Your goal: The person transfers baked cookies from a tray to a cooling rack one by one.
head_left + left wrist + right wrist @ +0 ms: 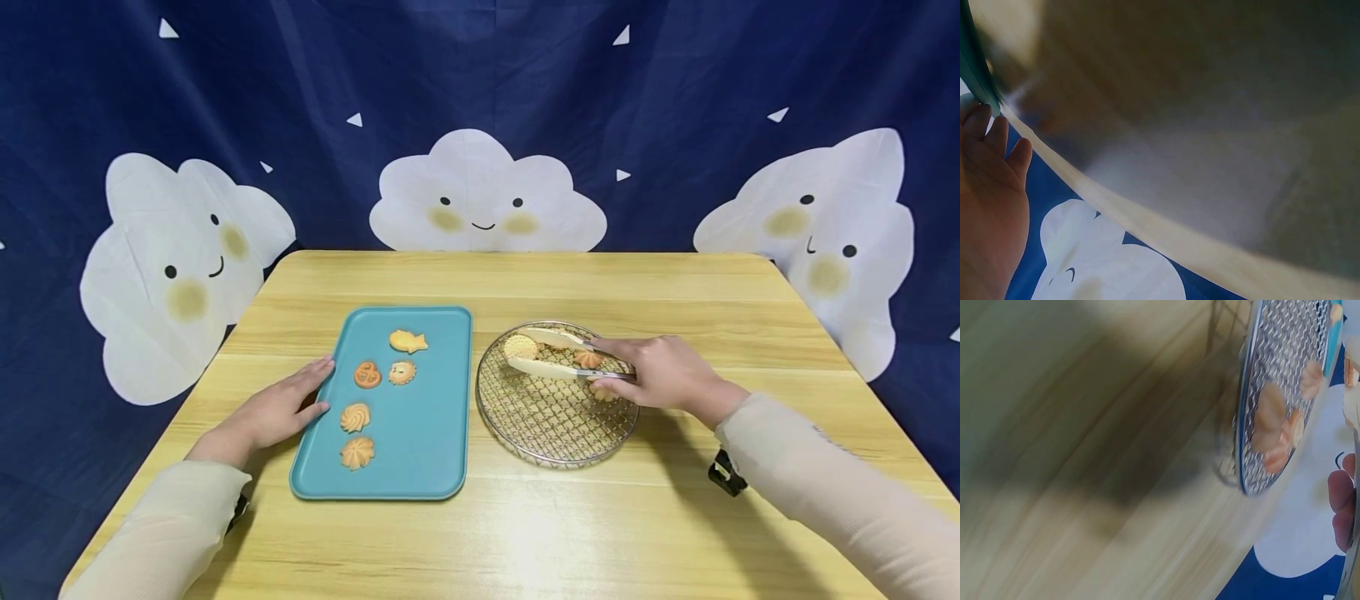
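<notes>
My right hand [671,371] grips a pair of tongs [551,368] with pale tips over the round wire rack [555,425]. The tong tips stand on either side of a round, pale yellow cookie [521,347]; whether they squeeze it I cannot tell. Close to the hand on the rack are a flower-shaped cookie [588,359] and another cookie [602,392], partly covered by the fingers. My left hand [273,410] rests against the left rim of the teal tray [427,433], fingers fairly straight. In the left wrist view its fingertips [999,128] meet the tray edge.
Several cookies lie on the tray: a fish-shaped one [408,341], a pretzel-shaped one [367,375], a scalloped one [402,372], a swirled one [356,417] and a ridged one [357,452]. The wooden table [525,533] ends at a blue cloud-patterned curtain [480,75].
</notes>
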A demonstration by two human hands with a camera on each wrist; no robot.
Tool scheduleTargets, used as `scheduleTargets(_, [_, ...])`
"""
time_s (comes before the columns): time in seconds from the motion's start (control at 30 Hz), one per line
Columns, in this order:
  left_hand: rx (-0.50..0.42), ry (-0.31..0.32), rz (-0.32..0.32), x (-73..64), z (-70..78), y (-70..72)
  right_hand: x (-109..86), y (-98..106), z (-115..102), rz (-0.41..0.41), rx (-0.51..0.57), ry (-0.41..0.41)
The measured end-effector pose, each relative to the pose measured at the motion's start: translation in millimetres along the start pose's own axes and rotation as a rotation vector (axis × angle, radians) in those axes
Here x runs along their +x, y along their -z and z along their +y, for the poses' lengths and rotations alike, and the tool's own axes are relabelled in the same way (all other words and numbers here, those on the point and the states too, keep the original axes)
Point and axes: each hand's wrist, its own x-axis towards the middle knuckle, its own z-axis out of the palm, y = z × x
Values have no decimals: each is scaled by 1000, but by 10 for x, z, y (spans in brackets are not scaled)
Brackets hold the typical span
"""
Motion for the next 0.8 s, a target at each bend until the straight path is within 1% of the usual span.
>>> scheduleTargets(0.2, [1,5,1,-8,5,2,-94,50,85,-16,-32,4])
scheduleTargets(0.5, [-2,7,-2,-7,24,17,-191,110,188,6,-32,64])
scheduleTargets(0.8, [-2,3,1,-15,24,9,-227,132,220,-33,-47,68])
